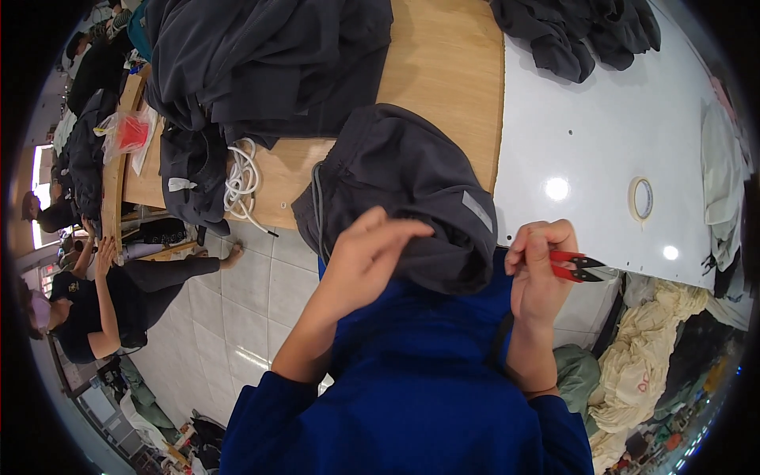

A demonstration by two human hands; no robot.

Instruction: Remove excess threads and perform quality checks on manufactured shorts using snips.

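Observation:
A dark grey garment (412, 174) with a pale rectangular patch and a grey cord loop lies bunched at the table's near edge, partly hanging over it against my blue top. My left hand (364, 257) is over its near left side, index finger stretched toward the dark folded opening. The other fingers are partly hidden beneath the hand. To the right of the garment my right hand (541, 265) is closed round red-handled thread snips (576, 267). Their dark blades point right, away from the cloth.
More dark grey garments (261, 55) are heaped at the back left on the wooden tabletop (443, 55). White cord (241, 182) lies coiled near its left edge. A tape roll (640, 198) rests on the white table (586, 150). Cream cloth (633, 372) is piled below right. A person (95, 309) is at far left.

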